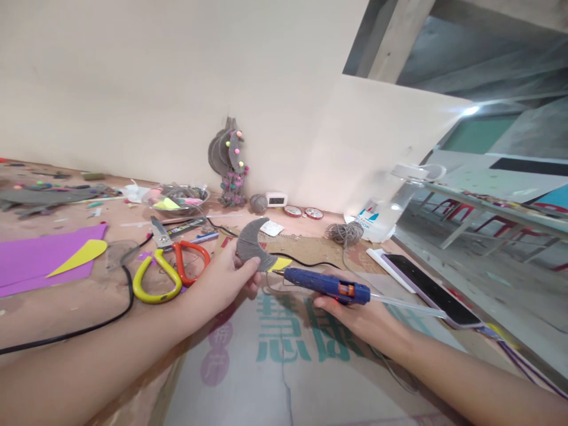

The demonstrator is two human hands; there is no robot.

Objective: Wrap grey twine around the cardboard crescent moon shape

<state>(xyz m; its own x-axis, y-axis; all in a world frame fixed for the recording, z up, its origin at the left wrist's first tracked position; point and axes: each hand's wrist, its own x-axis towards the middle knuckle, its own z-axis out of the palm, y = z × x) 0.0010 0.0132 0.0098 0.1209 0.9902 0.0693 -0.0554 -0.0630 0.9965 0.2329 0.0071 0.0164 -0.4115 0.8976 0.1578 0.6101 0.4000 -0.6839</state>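
In the head view my left hand (235, 275) pinches a crescent shape (254, 244) wrapped in grey yarn, thumb on its front. A yellow piece (280, 264) shows at the crescent's lower right tip. My right hand (341, 310) is closed round a blue hot glue gun (326, 285), with a clear glue stick (408, 305) out of its back. The gun's nozzle is at the yellow piece; whether they touch I cannot tell. Below both hands lies a printed cardboard sheet (231, 378).
Yellow-handled scissors (157, 284) and a red-handled tool (195, 263) lie left, beside purple sheets (48, 254). Behind are a bowl (177, 201), a grey yarn ball (258, 203) and a hanging crescent ornament (231, 160). A bottle (388, 207) and a phone (430, 290) are right.
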